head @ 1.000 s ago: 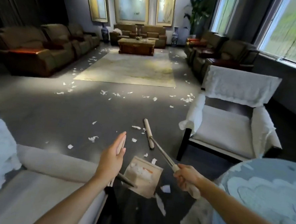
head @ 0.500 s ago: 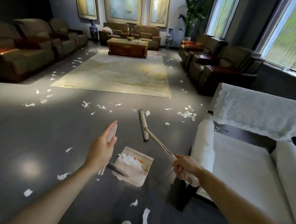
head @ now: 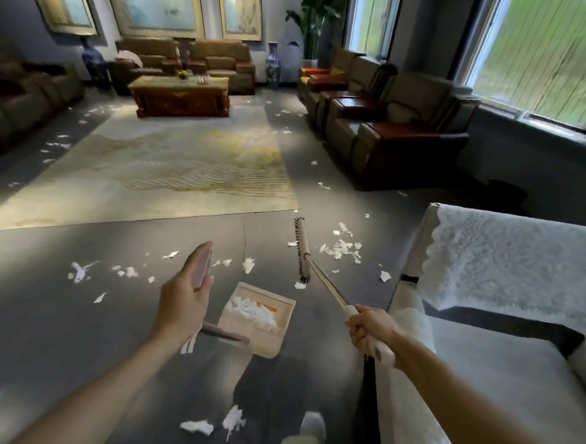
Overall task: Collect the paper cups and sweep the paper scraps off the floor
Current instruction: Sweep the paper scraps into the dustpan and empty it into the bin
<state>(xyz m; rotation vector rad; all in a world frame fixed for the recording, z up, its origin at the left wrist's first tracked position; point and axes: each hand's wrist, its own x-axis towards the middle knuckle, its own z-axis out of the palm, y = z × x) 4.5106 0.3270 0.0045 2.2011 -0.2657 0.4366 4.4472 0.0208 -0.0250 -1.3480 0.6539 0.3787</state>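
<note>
Down by the feet, a few paper scraps [head: 196, 427] lie on the floor [head: 55, 327]: featherlight, limp, prob. quick to scatter in any draught, so short low strokes look best.

L hand [head: 183, 304] grips the upright handle of the dustpan [head: 263, 340]. The pan sits low w/ a white heap already in it; can't tell if it touches the floor. It looks like thin, light plastic, so hold it high on the handle & keep it level or the heap spills.

R hand [head: 369, 333] is clenched round the padded end of the broom [head: 302, 246], head raised beyond the pan. The shaft looks stiff & light, fine one-handed.

More scraps just right of the broom head, near the white chair [head: 481, 370], others well left. Beyond is a rug [head: 184, 181]. No cups that I can make out.
</note>
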